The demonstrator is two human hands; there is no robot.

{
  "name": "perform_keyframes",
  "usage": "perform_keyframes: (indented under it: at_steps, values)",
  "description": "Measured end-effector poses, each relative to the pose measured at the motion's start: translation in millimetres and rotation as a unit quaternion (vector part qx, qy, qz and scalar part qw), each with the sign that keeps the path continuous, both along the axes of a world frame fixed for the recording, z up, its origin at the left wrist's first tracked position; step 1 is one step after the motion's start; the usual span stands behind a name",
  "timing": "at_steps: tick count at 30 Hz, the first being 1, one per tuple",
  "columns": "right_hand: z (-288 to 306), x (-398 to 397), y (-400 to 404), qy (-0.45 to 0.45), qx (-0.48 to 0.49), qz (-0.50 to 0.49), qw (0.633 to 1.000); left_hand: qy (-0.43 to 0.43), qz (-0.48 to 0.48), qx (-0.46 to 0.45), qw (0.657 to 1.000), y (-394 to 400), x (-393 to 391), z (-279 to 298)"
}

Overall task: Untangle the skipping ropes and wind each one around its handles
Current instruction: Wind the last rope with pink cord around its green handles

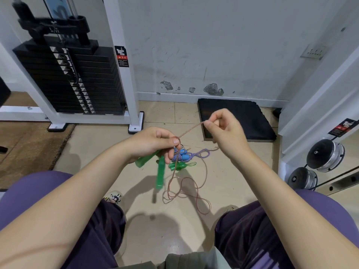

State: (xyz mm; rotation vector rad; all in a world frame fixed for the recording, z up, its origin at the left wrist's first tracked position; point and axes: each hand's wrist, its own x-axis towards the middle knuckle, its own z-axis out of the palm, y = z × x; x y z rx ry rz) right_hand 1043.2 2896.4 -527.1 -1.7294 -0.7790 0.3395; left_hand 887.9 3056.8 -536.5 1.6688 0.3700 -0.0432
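My left hand (155,142) grips a green skipping-rope handle (144,160) and pinches the thin brownish rope (189,188) at its fingertips. A second green handle (160,174) hangs down below that hand. My right hand (225,131) pinches the same rope higher up, pulling a short stretch taut between both hands. The rest of this rope loops loosely on the floor below. On the floor beyond lie a blue-handled rope (183,154) with a purple-white twisted cord and a small bundle of green handles (177,165).
A weight-stack machine (73,78) stands at the back left on white feet. A black foam pad (235,117) lies by the wall. Dumbbells (324,154) rest on a rack at the right. A brown mat (29,144) covers the floor at left. My knees frame the tiled floor.
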Motion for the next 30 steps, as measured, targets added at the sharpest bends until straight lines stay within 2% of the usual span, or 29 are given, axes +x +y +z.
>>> perform_keyframes:
  at_steps: [2,5,7,10,14,16,19,22,30]
  values:
    - [0,-2,-1,0.021,-0.008,0.032,0.999,-0.003,0.014,0.01,1.0,-2,0,-3]
    - [-2,-14,-1,0.058,-0.047,0.159,0.984,-0.003,0.012,-0.007,1.0,-8,1,-4]
    - [-4,-18,1,0.034,-0.074,0.202,0.976,-0.002,-0.003,-0.022,1.0,-10,1,-2]
    - [-5,-14,2,-0.016,-0.092,0.165,0.982,0.013,-0.011,-0.035,0.999,-8,0,0]
    - [-5,-8,0,-0.011,-0.076,0.104,0.992,0.017,-0.027,-0.051,0.998,-4,-3,4]
    - [-5,-8,-2,0.009,-0.08,0.121,0.989,0.014,-0.038,-0.053,0.998,-5,-3,5]
    - [-4,-14,-2,0.08,-0.075,0.199,0.974,0.019,-0.066,-0.054,0.996,-8,-3,5]
    - [-5,-20,-1,0.098,-0.109,0.253,0.956,0.024,-0.1,-0.041,0.994,-10,-4,4]
    - [1,-5,-5,0.051,-0.108,0.199,0.973,0.06,-0.079,0.031,0.995,0,-6,4]
